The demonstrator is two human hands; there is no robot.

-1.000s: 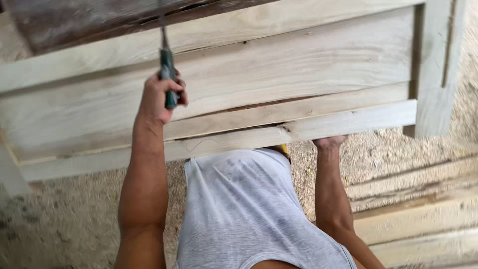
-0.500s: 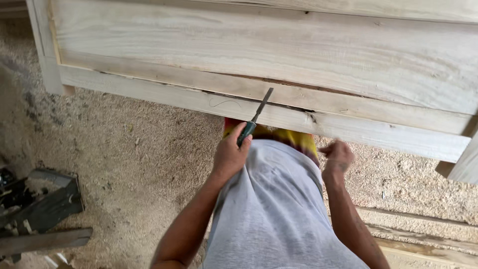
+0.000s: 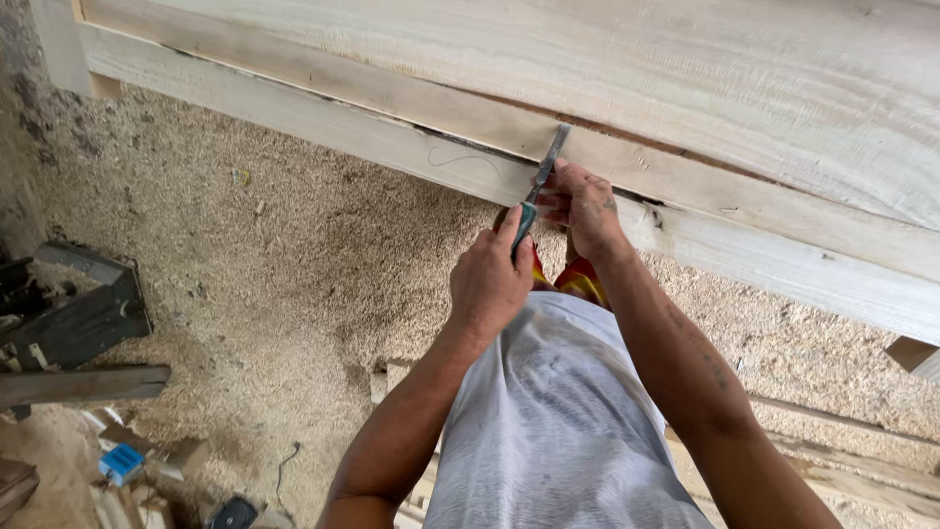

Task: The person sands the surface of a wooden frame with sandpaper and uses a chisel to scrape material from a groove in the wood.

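Chisel (image 3: 537,192) gripped between both hands' fingers (image 3: 558,201).

We see a slim chisel with a dark green handle and a flat grey steel blade (image 3: 537,191), tilted so its blade points up and to the right. Its tip sits in the dark seam between two long pale planed wooden boards (image 3: 392,122) that run slantwise across the top. The boards are light, rough-grained and lie edge to edge above the sawdust.
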